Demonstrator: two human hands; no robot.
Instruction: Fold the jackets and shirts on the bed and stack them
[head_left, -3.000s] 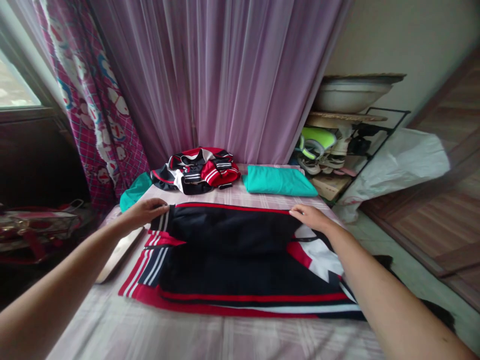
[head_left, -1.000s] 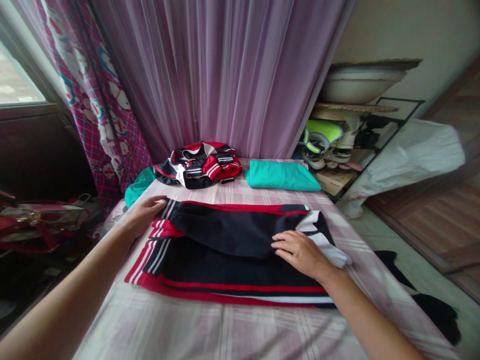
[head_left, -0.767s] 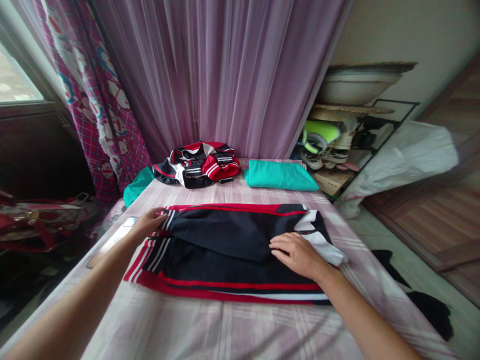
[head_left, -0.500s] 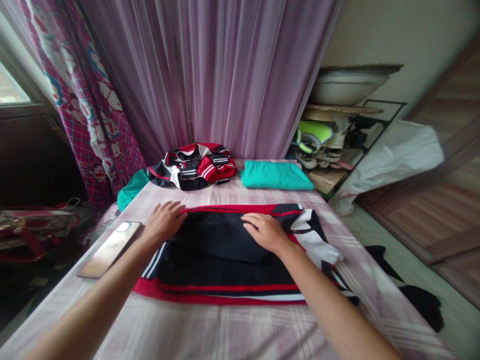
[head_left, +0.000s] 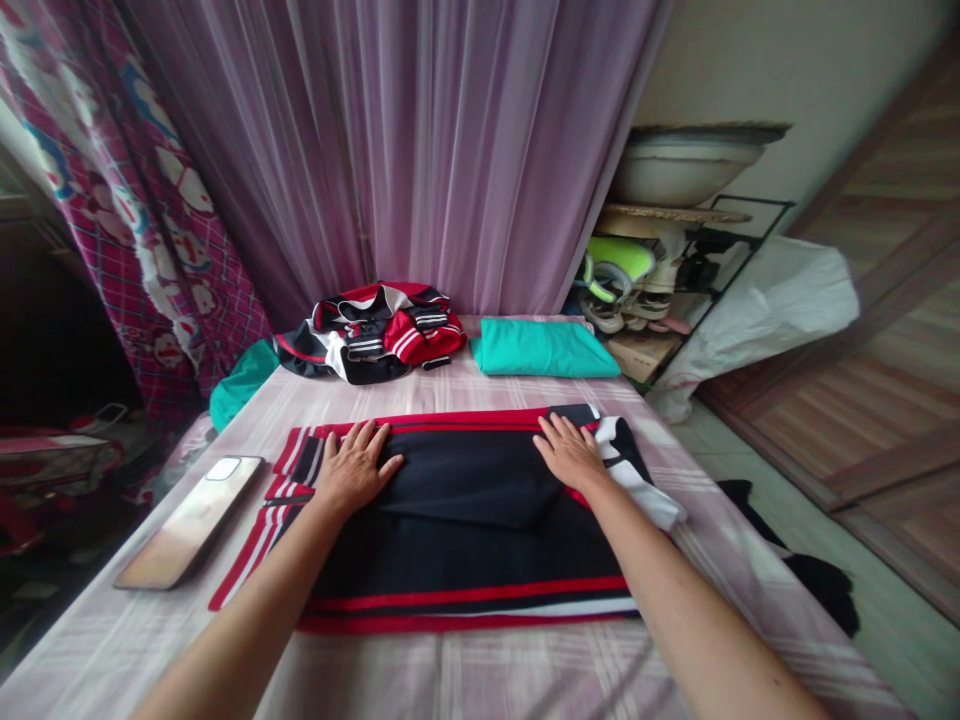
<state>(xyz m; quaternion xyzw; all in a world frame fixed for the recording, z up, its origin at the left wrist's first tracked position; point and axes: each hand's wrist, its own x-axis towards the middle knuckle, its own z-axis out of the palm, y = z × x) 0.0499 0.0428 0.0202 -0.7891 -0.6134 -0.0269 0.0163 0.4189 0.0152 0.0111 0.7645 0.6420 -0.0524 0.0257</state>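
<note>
A black jacket (head_left: 465, 560) with red and white trim lies folded flat on the table, its striped ribbed edge to the left and its white and black collar end to the right. My left hand (head_left: 356, 468) rests palm down, fingers spread, on the jacket's upper left part. On the upper right part, close to the white section, my right hand (head_left: 568, 452) lies flat with its fingers stretched out. Neither hand grips anything. Part of the lower left of the jacket is hidden under my left forearm.
A phone (head_left: 191, 522) lies left of the jacket. At the back are a rumpled pile of red, black and white clothes (head_left: 375, 335) and a folded teal cloth (head_left: 544, 348). A shoe rack (head_left: 739, 260) stands beyond the table's right edge, and a purple curtain (head_left: 450, 150) hangs behind.
Both hands have slid to the right across the jacket. My left hand no longer covers its left end, so the striped ribbing shows. The view has shifted slightly.
</note>
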